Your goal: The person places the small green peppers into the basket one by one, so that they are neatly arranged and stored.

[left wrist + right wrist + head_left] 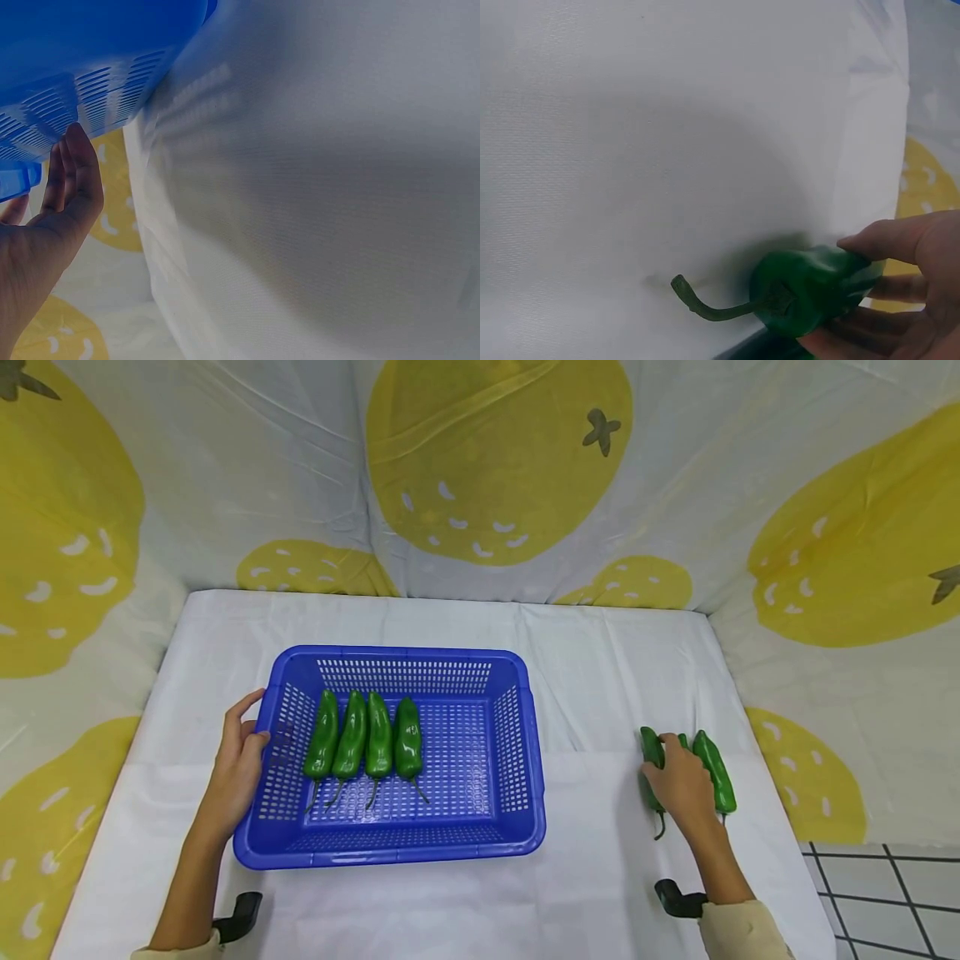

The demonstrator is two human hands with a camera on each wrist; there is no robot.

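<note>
My left hand (238,768) holds the left side of a blue plastic basket (457,760), its fingertips against the slotted outer wall in the left wrist view. Several green peppers (350,739) lie side by side in the basket's left half, stems toward me. On the right, my right hand (682,781) grips a green pepper (810,289) between thumb and fingers; its curved stem points away from the palm. A second pepper (683,741) is mostly hidden behind that hand. Just right of the fingers lies a third pepper (715,770).
A white cloth (585,827) covers the table under everything. Fabric printed with yellow fruit (502,460) hangs at the back and both sides. Grey floor tiles (885,893) show at the lower right. Black wrist mounts (678,899) sit by both wrists.
</note>
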